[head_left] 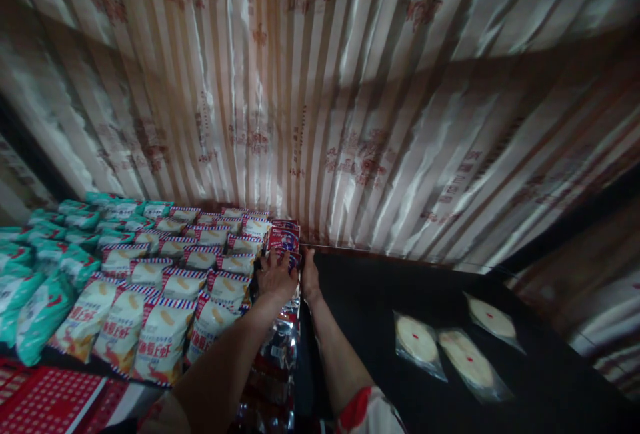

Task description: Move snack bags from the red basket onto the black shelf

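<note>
Both my arms reach forward to the far end of a row of red snack packets (pixel 284 237) that runs down the middle of a dark shelf. My left hand (pixel 276 275) lies on top of the packets, fingers curled over them. My right hand (pixel 309 275) presses against the right side of the same row, fingers pointing toward the back wall; its grip is hidden by the packets. Shiny red and silver packets (pixel 280 344) continue toward me under my left forearm.
White snack bags with red and blue striped edges (pixel 165 301) fill the shelf left of the row, with teal bags (pixel 45 267) beyond them. Three clear-wrapped round flat cakes (pixel 453 347) lie on the black surface (pixel 380 301) at right. Striped fabric (pixel 320 101) hangs behind. A red crate (pixel 45 401) sits bottom left.
</note>
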`<state>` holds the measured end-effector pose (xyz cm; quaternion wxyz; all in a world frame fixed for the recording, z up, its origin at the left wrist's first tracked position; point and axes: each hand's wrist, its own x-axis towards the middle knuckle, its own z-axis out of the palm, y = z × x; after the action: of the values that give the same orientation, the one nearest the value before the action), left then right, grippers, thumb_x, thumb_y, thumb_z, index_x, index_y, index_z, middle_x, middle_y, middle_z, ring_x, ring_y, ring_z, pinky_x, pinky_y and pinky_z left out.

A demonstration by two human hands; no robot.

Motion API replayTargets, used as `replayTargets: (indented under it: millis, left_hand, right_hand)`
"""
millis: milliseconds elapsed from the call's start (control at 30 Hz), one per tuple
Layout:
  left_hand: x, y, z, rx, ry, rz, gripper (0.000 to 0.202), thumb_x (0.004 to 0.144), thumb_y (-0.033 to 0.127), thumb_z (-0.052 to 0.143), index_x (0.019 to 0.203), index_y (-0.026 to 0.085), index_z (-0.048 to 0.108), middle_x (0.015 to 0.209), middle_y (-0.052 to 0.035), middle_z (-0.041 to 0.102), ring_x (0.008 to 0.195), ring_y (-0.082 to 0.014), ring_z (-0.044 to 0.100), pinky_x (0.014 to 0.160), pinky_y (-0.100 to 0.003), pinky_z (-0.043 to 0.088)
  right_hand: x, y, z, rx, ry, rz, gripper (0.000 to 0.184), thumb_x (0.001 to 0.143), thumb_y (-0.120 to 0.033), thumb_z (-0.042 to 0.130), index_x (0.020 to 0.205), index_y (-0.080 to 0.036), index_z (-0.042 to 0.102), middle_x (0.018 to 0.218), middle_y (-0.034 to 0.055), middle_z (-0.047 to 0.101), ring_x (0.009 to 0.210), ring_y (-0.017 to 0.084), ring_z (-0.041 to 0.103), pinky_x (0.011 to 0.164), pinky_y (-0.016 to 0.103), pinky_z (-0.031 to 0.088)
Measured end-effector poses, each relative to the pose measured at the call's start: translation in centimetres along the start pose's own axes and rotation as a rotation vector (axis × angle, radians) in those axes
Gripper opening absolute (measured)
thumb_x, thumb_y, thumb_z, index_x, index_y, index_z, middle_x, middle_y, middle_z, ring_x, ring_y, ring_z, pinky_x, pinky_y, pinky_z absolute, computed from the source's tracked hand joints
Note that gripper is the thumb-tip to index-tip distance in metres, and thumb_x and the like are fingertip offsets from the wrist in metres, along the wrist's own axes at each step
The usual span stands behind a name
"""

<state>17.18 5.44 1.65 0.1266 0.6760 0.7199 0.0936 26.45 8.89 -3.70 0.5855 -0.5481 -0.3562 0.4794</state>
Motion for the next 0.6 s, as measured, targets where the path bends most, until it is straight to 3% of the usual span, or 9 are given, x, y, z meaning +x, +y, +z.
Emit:
replayTargets:
  millis: [400, 600]
  left_hand:
    - [-0.3, 0.2, -0.1, -0.004, 0.006, 0.014, 0.054, 0.084, 0.044, 0.039, 0.136, 0.033, 0.038, 0.149, -0.0035, 0.029, 0.13, -0.0348, 0.031, 0.097, -0.051, 0.037]
    - [-0.3, 0.2, 0.1, -0.014, -0.001, 0.021, 0.054, 0.084, 0.044, 0.039, 0.136, 0.032, 0.039, 0.15, -0.0045, 0.027, 0.13, -0.0365, 0.03, 0.097, -0.051, 0.037]
  right_hand:
    - [1.6, -0.5, 0.4, 0.131, -0.138, 0.077, 0.081, 0.079, -0.075, 0.026, 0.124, -0.015, 0.057, 0.101, 0.0073, 0.071, 0.092, 0.021, 0.066, 0.085, 0.032, 0.049]
    - [1.6, -0.5, 0.5, 0.1, -0.109, 0.104, 0.075, 0.081, -0.071, 0.028, 0.118, -0.015, 0.062, 0.097, 0.0078, 0.072, 0.091, 0.021, 0.067, 0.086, 0.031, 0.049]
